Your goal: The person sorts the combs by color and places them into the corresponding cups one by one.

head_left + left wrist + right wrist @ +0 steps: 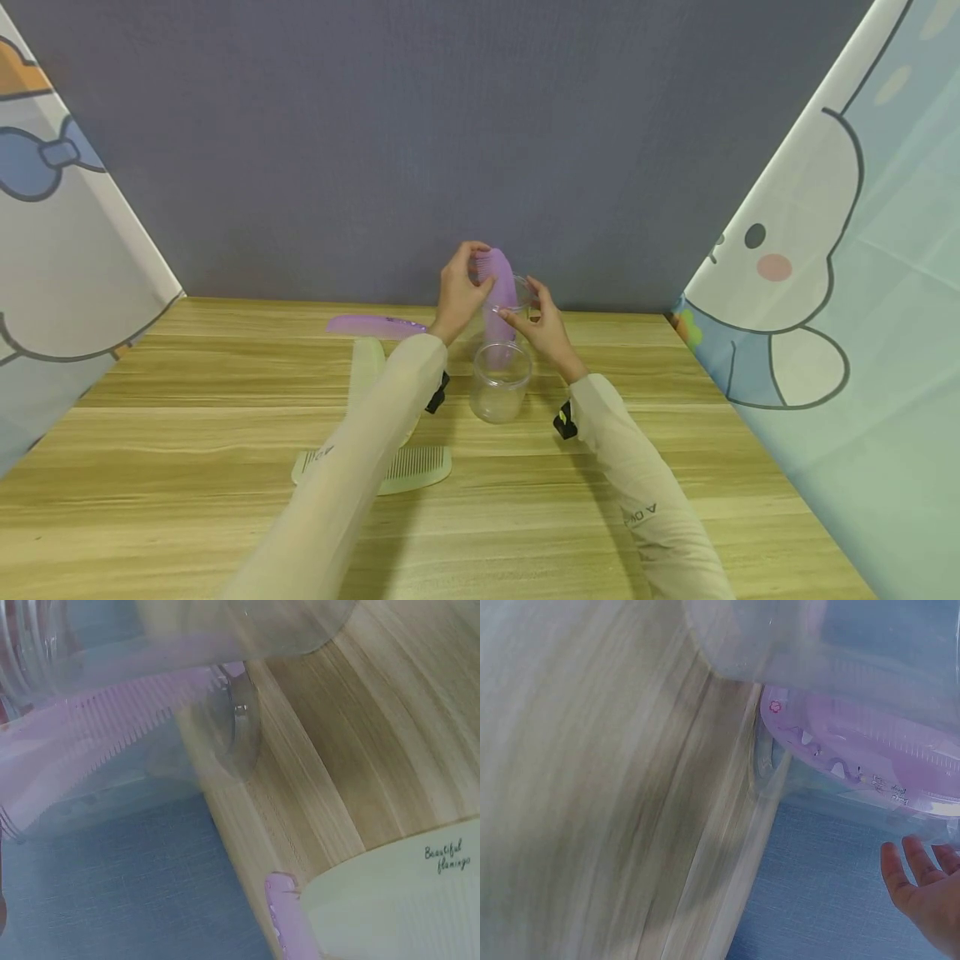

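My left hand [459,292] pinches the top of a purple comb [498,279] between thumb and fingers. The comb stands nearly upright, its lower part inside a clear jar [527,293] at the back of the table. Around that jar's rim, the thumb and fingers of my right hand [546,332] hold it from the right. A second clear jar [498,404] stands just in front and overlaps the rear one in the head view. Through the wall, the right wrist view shows the comb's printed spine [840,750]; the left wrist view shows its teeth [120,720].
Left of the jars, another purple comb [367,325] lies near the back edge. Pale green combs [363,367] lie nearer, one crosswise [420,471] and partly under my left sleeve. A dark panel [420,150] rises behind the table, with cartoon-printed sheets at both sides.
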The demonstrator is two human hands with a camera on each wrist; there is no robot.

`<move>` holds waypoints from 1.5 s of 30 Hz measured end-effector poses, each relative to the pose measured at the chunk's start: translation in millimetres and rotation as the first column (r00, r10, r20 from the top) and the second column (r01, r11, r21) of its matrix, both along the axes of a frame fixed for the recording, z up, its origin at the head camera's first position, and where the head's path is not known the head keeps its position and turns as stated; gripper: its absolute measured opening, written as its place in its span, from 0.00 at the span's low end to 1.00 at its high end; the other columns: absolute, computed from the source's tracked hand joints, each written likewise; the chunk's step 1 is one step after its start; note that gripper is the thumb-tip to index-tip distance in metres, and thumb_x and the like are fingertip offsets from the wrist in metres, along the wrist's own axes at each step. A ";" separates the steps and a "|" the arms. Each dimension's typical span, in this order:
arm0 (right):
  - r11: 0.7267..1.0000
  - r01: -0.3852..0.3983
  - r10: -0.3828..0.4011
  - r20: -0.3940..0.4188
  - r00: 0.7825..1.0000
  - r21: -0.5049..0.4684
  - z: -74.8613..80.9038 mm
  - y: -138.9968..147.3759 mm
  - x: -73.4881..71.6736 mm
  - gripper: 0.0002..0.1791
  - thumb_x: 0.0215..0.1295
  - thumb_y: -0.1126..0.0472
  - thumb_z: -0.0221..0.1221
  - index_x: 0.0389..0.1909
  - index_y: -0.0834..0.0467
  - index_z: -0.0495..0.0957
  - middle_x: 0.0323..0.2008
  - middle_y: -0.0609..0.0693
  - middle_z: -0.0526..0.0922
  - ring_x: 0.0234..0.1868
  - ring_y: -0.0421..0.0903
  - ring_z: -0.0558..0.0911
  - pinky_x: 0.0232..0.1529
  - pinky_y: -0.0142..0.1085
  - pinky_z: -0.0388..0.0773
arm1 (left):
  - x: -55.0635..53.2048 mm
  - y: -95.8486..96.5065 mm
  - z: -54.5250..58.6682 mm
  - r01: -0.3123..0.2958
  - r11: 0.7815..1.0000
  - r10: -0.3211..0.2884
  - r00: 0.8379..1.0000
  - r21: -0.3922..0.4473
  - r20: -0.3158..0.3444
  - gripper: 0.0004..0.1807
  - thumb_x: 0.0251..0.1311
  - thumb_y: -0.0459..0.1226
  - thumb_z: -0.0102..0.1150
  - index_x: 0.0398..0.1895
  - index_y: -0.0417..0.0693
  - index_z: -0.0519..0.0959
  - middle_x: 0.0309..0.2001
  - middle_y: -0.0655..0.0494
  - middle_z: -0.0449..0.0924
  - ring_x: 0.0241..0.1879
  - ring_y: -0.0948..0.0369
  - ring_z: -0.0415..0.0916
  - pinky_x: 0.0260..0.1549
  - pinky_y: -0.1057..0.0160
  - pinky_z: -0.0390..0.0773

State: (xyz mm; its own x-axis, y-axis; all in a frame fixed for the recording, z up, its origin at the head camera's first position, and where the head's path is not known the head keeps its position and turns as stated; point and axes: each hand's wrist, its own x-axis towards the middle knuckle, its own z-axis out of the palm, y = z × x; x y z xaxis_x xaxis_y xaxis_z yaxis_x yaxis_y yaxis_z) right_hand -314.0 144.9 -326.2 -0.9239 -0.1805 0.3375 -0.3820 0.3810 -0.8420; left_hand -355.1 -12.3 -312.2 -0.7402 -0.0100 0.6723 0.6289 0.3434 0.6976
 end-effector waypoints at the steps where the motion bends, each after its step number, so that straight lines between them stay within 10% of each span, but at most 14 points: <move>1: 1.000 0.001 -0.001 0.000 1.000 0.001 0.3 0.0 0.1 0.42 0.58 0.61 0.60 0.68 0.66 0.48 0.68 0.65 0.53 0.63 0.67 0.60 0.59 0.59 0.62 | 0.0 -0.3 0.3 0.006 1.000 -0.006 1.000 -0.010 0.009 0.23 0.47 0.24 0.62 0.49 0.43 0.70 0.47 0.45 0.76 0.38 0.54 0.77 0.31 0.65 0.80; 28: 1.000 0.016 -0.015 -0.028 0.999 0.023 -26.7 9.0 -27.7 0.46 0.55 0.48 0.62 0.69 0.56 0.48 0.69 0.56 0.54 0.63 0.59 0.63 0.58 0.54 0.66 | -8.1 -15.0 6.1 0.074 0.973 -0.025 0.976 -0.218 0.219 0.31 0.50 0.25 0.60 0.60 0.43 0.66 0.53 0.40 0.65 0.49 0.48 0.71 0.48 0.57 0.75; 45: 1.000 -0.010 0.010 0.000 1.000 0.004 -0.5 0.3 -1.6 0.42 0.58 0.61 0.60 0.68 0.65 0.47 0.68 0.64 0.53 0.62 0.65 0.61 0.58 0.56 0.65 | -7.2 -18.4 5.6 0.185 0.968 -0.131 0.948 -0.167 0.291 0.37 0.53 0.26 0.57 0.67 0.44 0.56 0.65 0.42 0.59 0.57 0.45 0.67 0.51 0.52 0.74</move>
